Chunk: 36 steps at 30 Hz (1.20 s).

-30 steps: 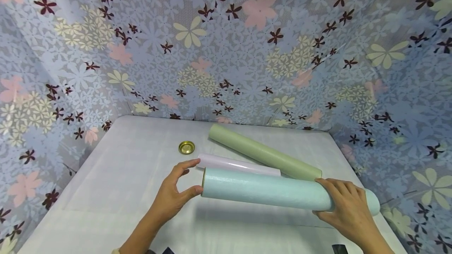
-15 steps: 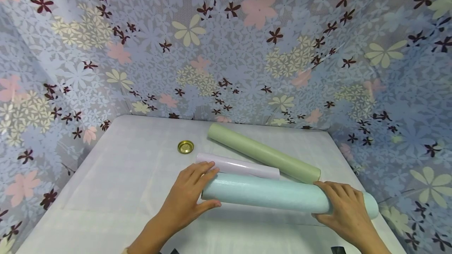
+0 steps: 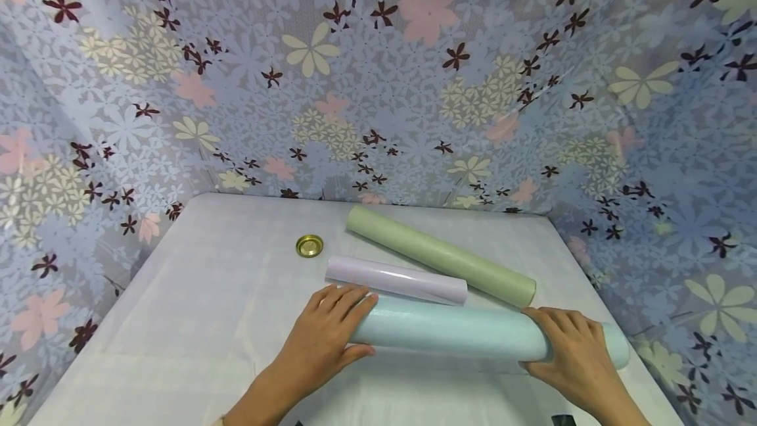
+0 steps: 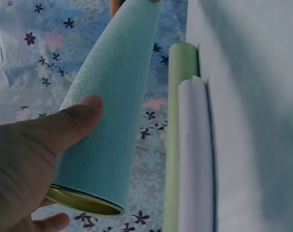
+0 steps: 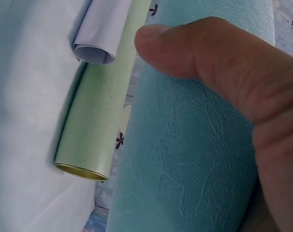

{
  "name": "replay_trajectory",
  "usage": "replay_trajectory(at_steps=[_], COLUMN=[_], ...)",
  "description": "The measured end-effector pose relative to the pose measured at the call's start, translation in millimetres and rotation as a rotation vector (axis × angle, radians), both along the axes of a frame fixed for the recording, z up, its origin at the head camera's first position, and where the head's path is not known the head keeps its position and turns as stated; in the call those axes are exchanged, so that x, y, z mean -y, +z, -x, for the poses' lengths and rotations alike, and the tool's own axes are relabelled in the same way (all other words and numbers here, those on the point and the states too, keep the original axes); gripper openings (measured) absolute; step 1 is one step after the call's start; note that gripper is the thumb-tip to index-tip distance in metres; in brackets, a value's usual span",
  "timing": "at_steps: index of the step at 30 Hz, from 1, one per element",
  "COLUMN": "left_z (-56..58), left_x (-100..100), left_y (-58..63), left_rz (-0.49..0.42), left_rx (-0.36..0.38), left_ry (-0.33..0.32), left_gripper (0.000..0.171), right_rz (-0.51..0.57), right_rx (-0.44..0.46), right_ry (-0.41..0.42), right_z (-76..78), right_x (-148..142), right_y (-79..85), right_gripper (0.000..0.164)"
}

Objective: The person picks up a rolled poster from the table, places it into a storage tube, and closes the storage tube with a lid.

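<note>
A long pale blue tube (image 3: pixel 449 331) with crinkled texture lies crosswise between my two hands, close over the table. My left hand (image 3: pixel 319 337) grips its left end, fingers over the top and thumb on the near side. Near the other end my right hand (image 3: pixel 570 354) holds it the same way, with the tip sticking out past the palm. In the left wrist view the blue tube (image 4: pixel 108 96) shows a gold metal rim (image 4: pixel 88 200) at its open end. Just behind lies a rolled lavender sheet (image 3: pixel 396 280), and beyond it a green tube (image 3: pixel 440 255) set at a slant.
A round gold lid (image 3: pixel 309 246) lies on the white-covered table (image 3: pixel 225 281), left of the rolls. A small black object (image 3: pixel 563 420) shows at the near edge on the right. Flowered cloth (image 3: pixel 378 84) hangs behind and on both sides.
My left hand has moved from the rim of the blue tube to a grip over its left end. The tube has come slightly lower and nearer, showing more of the lavender roll.
</note>
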<state>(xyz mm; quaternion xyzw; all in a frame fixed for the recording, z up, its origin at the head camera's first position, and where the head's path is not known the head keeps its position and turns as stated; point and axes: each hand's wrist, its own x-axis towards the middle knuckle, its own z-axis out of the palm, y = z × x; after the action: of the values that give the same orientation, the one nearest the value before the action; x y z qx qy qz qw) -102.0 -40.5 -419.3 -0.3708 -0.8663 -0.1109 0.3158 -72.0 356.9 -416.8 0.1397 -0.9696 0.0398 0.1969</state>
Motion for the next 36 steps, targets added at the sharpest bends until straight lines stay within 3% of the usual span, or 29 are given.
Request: replay_trajectory(at_steps=[15, 36], left_z=[1.1, 4.6], left_x=[-2.5, -0.2], left_y=[-25.9, -50.7], left_rz=[0.01, 0.022], left_rx=[0.144, 0.303], left_ry=[0.001, 0.011], left_gripper=[0.076, 0.07], right_rz=[-0.033, -0.022], right_rx=[0.149, 0.298], right_ry=[-0.024, -0.039], right_z=[2.8, 10.7], right_x=[0.5, 5.2], right_y=[-21.5, -44.5], right_gripper=[0.076, 0.074])
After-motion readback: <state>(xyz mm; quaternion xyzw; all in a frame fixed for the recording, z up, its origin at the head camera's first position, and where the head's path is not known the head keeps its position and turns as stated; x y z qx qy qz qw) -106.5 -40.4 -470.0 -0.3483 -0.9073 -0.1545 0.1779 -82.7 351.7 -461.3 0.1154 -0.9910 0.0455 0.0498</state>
